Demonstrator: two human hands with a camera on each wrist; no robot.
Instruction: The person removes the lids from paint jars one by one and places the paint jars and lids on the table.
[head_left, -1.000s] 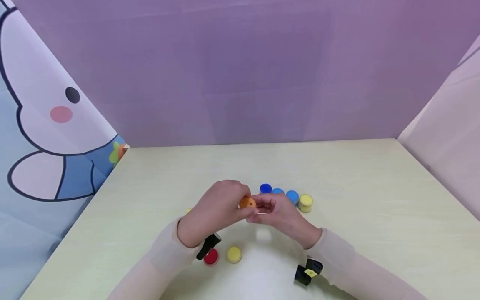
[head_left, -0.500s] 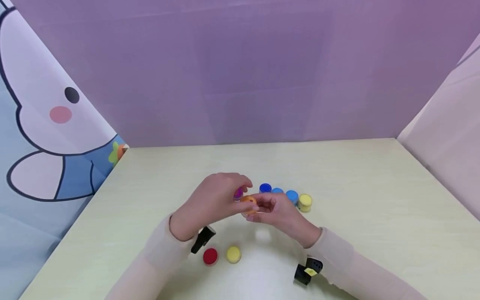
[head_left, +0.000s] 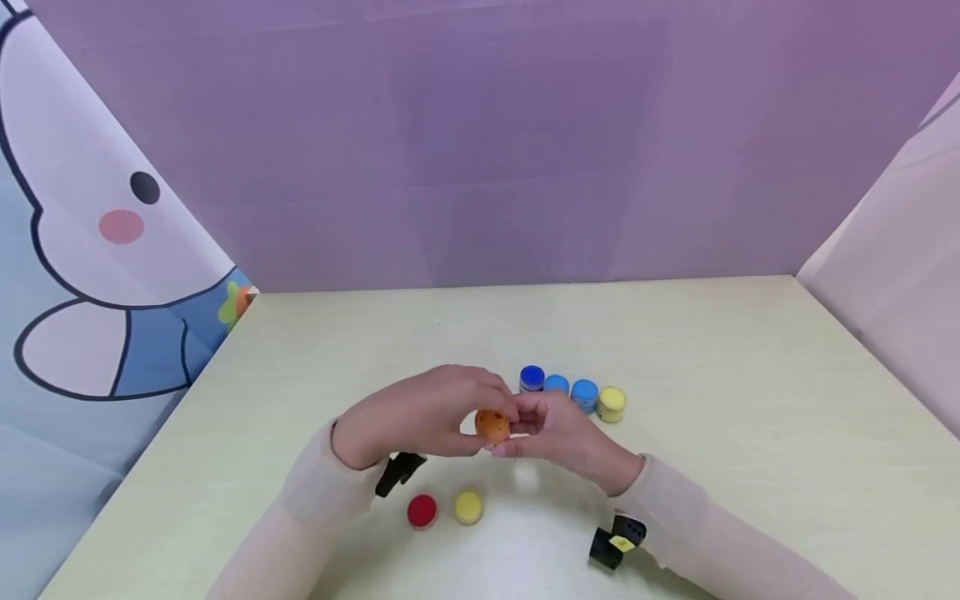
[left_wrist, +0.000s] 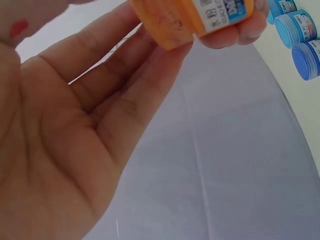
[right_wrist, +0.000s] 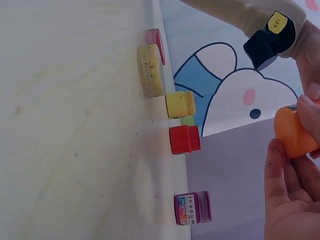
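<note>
Both hands meet above the counter [head_left: 712,375]: the left hand [head_left: 420,417] and right hand [head_left: 558,433] pinch a small orange pot [head_left: 492,425] between their fingertips, lifted off the surface. Just beyond the grip stands a row of blue and yellow pots [head_left: 573,392]; nearer the person lie a red lid [head_left: 422,510] and yellow lid [head_left: 468,506]. Open counter stretches to the far and right edges.

Label on the orange pot [left_wrist: 200,15] — print too blurred to read; blue pots [left_wrist: 300,30] show lettering, illegible too.
</note>
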